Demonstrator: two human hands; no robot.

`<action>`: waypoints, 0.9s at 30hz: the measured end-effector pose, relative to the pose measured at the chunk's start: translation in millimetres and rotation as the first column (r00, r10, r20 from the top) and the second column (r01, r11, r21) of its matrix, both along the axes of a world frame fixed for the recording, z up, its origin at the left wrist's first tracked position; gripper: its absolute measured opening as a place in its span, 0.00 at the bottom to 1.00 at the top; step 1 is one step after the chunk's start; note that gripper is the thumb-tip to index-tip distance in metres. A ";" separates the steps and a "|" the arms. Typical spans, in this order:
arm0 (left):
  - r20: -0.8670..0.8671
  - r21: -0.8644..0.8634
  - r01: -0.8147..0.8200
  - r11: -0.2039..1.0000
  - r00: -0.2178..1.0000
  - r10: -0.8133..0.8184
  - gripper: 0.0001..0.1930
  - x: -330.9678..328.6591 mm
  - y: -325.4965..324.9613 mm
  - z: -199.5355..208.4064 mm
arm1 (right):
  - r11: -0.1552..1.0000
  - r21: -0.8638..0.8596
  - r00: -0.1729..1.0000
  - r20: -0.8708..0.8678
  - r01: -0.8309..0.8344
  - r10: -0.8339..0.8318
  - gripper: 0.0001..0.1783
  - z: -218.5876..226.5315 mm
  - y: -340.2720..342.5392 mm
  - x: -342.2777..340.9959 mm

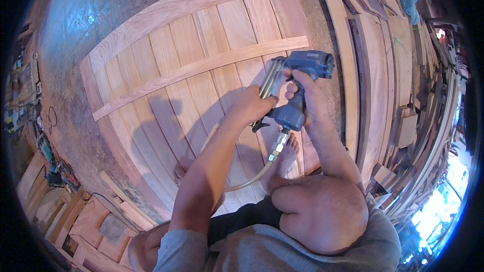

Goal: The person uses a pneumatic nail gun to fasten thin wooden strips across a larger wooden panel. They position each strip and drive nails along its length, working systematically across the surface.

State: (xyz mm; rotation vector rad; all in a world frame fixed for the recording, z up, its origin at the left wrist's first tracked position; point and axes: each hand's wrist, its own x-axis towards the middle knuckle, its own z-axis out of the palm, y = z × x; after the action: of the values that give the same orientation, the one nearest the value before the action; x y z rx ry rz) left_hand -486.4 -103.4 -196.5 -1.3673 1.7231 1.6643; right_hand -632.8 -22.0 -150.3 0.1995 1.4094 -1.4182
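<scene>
A dark blue pneumatic nail gun (291, 114) is held up above a wooden door panel (166, 53) that lies on the floor. My right hand (308, 93) is wrapped round the gun's handle. The fingers of my left hand (257, 105) close on the gun's silvery nail magazine (272, 78). From the base of the handle, a metal coupling (278, 146) leads into a pale air hose (247, 183). A loose-looking wooden strip (201, 66) lies across the panel's vertical slats; whether it is fastened cannot be seen.
Stacked boards (375, 80) line the right side. Power tools (60, 171) and wood offcuts (91, 221) lie at the left and lower left. My bare foot (290, 156) rests beside the hose, close to the panel's near edge.
</scene>
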 end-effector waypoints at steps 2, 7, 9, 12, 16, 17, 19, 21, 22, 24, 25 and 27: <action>0.013 -0.037 -0.032 0.999 0.999 0.033 0.24 11.9 -0.6 4.1 | 0.997 -0.041 0.998 -0.002 -0.061 0.061 0.11 -2.8 -3.6 8.6; 0.028 -0.065 0.002 0.998 1.000 0.000 0.25 20.6 -11.1 5.3 | 0.998 0.051 0.999 0.035 -0.041 0.040 0.11 -11.5 -11.7 16.7; 0.014 -0.010 0.019 1.000 1.000 -0.019 0.25 20.4 -14.2 2.3 | 0.998 0.048 0.999 0.024 -0.028 0.027 0.11 -13.8 -10.9 17.6; 0.011 0.021 0.000 1.000 1.000 -0.001 0.26 22.0 -13.4 -3.7 | 1.000 0.006 0.999 0.047 -0.009 0.009 0.11 -17.3 -8.0 19.6; -0.007 -0.044 -0.024 0.999 1.000 0.024 0.25 23.2 -7.5 -12.0 | 1.000 -0.010 0.999 0.032 0.022 -0.022 0.11 -21.7 -4.9 21.3; -0.002 -0.057 -0.025 0.998 1.000 0.025 0.25 23.2 -6.0 -13.3 | 1.000 0.000 0.999 0.022 0.031 -0.031 0.11 -22.1 -4.3 21.5; -0.005 -0.067 -0.028 0.997 1.000 0.028 0.25 23.1 -4.7 -14.6 | 1.000 0.005 1.000 0.006 0.021 -0.021 0.12 -21.7 -3.4 22.1; -0.021 -0.056 -0.035 0.998 0.999 0.034 0.25 23.3 -4.0 -14.2 | 1.000 0.005 1.000 -0.029 0.009 -0.008 0.11 -20.0 -2.9 22.7; -0.018 -0.059 -0.033 0.998 0.999 0.032 0.26 23.4 -3.9 -13.5 | 1.000 -0.003 0.999 -0.052 -0.003 0.003 0.11 -18.8 -3.1 22.4; -0.009 -0.064 -0.032 0.997 0.999 0.031 0.26 23.3 -4.0 -11.2 | 0.999 -0.002 0.997 -0.065 -0.037 0.037 0.10 -15.9 -4.1 21.4; 0.005 -0.041 -0.011 0.999 1.000 0.012 0.28 22.7 -4.1 -9.8 | 0.998 0.004 0.997 -0.055 -0.057 0.057 0.11 -14.3 -5.2 19.6; 0.023 -0.011 0.021 1.000 1.000 -0.020 0.32 20.6 -5.5 -7.2 | 0.996 0.016 0.995 -0.051 -0.088 0.089 0.11 -11.7 -8.5 16.4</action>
State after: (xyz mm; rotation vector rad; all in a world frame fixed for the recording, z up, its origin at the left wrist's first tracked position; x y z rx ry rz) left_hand -465.8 -108.9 -203.7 -1.3641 1.7309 1.6242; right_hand -616.4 -30.5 -162.0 0.1084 1.4525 -1.3494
